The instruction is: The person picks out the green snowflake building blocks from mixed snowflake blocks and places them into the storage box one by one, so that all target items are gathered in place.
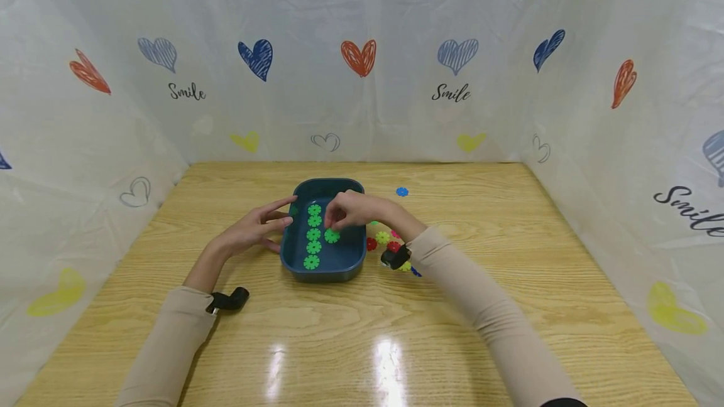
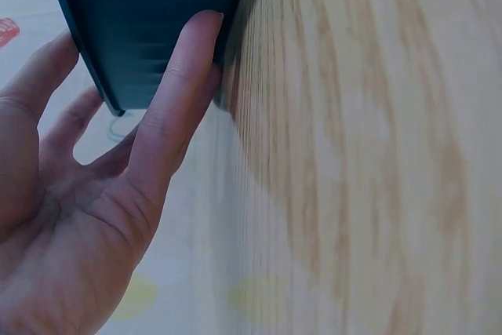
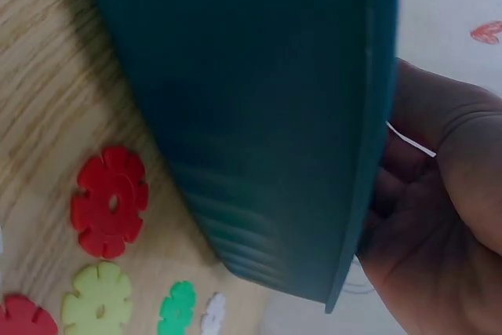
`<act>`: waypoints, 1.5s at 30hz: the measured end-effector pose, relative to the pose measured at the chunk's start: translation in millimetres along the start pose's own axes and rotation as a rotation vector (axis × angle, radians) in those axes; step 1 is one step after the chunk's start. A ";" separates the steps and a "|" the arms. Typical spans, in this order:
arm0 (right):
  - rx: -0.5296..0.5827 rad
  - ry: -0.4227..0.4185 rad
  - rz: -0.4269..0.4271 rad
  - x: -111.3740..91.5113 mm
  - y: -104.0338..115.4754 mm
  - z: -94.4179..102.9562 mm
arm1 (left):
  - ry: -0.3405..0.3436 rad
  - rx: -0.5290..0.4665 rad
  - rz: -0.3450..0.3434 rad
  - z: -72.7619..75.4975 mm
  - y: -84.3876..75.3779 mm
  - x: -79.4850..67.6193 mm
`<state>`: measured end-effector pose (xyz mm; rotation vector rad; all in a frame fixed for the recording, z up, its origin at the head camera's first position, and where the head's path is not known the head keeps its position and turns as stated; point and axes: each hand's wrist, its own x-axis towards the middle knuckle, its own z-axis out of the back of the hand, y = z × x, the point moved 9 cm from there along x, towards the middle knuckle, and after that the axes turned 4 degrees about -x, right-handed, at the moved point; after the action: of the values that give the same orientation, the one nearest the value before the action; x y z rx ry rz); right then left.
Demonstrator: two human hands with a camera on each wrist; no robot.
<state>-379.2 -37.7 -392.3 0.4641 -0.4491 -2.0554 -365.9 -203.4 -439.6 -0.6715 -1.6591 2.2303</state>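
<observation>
A dark blue-green plastic bin [image 1: 323, 277] stands on the table. Inside it, several green snowflake-shaped discs [image 1: 313, 247] lie in a column along the left part. My left hand [image 1: 249, 234] rests against the bin's left side, its fingers spread and fairly straight; the left wrist view shows the fingers [image 2: 176, 92] along the outer wall. Over the bin's right wall reaches my right hand [image 1: 353, 208], fingers bent down, pinching another green disc [image 1: 332, 236] right of the column. In the right wrist view the bin wall [image 3: 259, 115] hides those fingertips.
Right of the bin, partly under the right forearm, lie loose discs: red [image 1: 371, 244], yellow [image 1: 383, 237], green, white and dark blue ones. A blue disc [image 1: 402, 191] lies apart farther back. A white curtain printed with hearts [image 1: 362, 118] surrounds the wooden table [image 1: 317, 331].
</observation>
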 end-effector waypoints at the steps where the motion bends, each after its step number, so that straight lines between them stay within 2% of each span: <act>1: -0.009 0.005 -0.006 1.2 -0.1 -2.0 | 0.000 -0.001 0.000 0.0 -0.1 -0.1; 12: -0.057 0.056 -0.027 8.1 1.4 -16.1 | 0.003 -0.004 -0.003 0.1 0.1 -0.3; 24: -0.082 0.068 -0.072 8.7 1.1 -16.7 | 0.018 -0.011 -0.010 -1.0 0.2 0.2; 34: -0.055 -0.050 -0.020 -9.3 -4.5 13.9 | 0.014 -0.017 -0.014 0.0 1.1 0.4; 41: 0.051 -0.139 -0.042 -36.3 -26.8 41.6 | 0.009 -0.012 -0.015 0.1 1.6 1.0; 45: 0.125 -0.174 -0.088 -51.5 -47.6 46.8 | 0.001 -0.013 -0.016 0.3 2.8 0.9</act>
<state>-412.2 35.9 -367.8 0.3866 -0.6749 -2.1702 -366.7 -204.1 -442.3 -0.6598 -1.6745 2.2098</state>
